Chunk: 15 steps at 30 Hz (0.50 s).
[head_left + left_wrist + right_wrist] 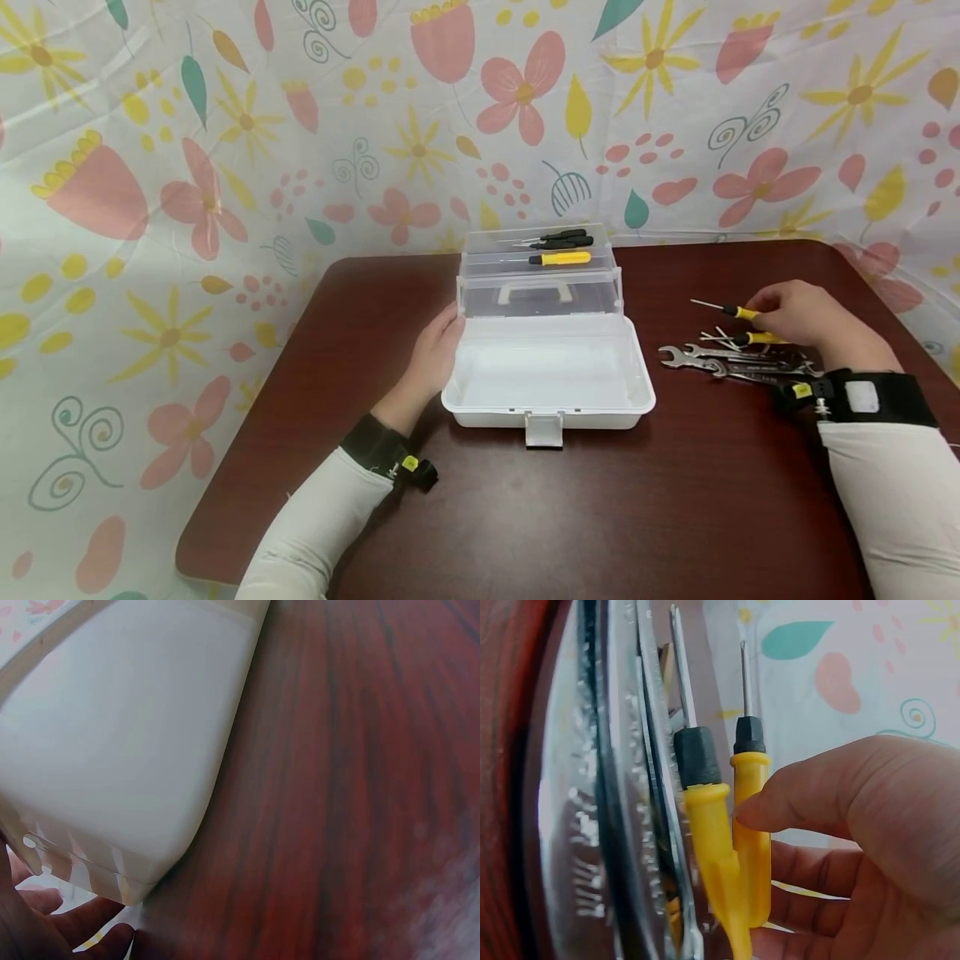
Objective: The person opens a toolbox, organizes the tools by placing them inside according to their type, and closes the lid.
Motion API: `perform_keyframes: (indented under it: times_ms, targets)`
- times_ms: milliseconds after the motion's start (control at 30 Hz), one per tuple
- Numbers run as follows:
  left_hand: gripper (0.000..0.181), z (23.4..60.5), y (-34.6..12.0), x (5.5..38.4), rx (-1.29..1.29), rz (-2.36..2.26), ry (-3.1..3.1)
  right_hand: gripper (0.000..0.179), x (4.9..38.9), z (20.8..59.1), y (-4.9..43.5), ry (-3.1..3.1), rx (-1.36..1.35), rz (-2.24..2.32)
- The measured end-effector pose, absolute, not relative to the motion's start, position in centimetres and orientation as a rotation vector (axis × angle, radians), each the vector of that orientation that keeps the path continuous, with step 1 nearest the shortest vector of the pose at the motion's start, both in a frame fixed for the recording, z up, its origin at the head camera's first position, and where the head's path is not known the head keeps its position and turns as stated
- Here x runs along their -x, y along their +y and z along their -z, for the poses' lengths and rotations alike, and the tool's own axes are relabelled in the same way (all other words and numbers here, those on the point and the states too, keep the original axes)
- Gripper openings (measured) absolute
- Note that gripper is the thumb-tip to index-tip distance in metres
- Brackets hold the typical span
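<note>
A white toolbox [551,371] lies with its clear lid [540,287] tipped back. My left hand [437,350] holds its back left corner; in the left wrist view the fingers [94,919] bend round behind that corner. Over at the right, my right hand [806,315] pinches a yellow-handled screwdriver [751,825] between thumb and fingers, its shaft pointing left. Another yellow screwdriver [709,817] is right beside it, over a pile of metal wrenches [738,360]. In the lid rest a yellow screwdriver [564,258] and several black-handled screwdrivers [562,242].
All of this stands on a dark red-brown table [495,517] with rounded corners. A flower-patterned cloth [300,125] hangs behind and to the left of it. The toolbox's front latch [543,429] hangs down toward me.
</note>
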<state>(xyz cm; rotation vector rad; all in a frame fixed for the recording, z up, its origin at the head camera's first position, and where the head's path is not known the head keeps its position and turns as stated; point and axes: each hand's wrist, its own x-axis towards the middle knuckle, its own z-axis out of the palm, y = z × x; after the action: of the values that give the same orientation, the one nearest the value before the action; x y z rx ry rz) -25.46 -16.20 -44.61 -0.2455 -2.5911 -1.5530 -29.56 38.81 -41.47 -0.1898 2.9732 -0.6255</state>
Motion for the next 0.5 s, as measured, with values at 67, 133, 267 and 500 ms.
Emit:
perform_keyframes:
  times_ms: [67, 133, 267, 500]
  targets:
    - [0.055, 44.63, -16.22, 25.52, 0.248, 1.551, -2.591, 0.03, 29.52, 41.25, 38.76, 2.991, 0.207, 0.621]
    - [0.055, 44.68, -16.25, 25.53, 0.242, 1.549, -2.594, 0.03, 29.47, 41.08, 38.69, 3.005, 0.224, 0.618]
    - [0.056, 44.83, -16.34, 25.52, 0.241, 1.554, -2.596, 0.03, 29.36, 40.88, 38.47, 3.02, 0.246, 0.65]
    - [0.055, 44.7, -16.21, 25.6, 0.249, 1.56, -2.583, 0.031, 29.1, 40.52, 37.8, 3.051, 0.257, 0.731]
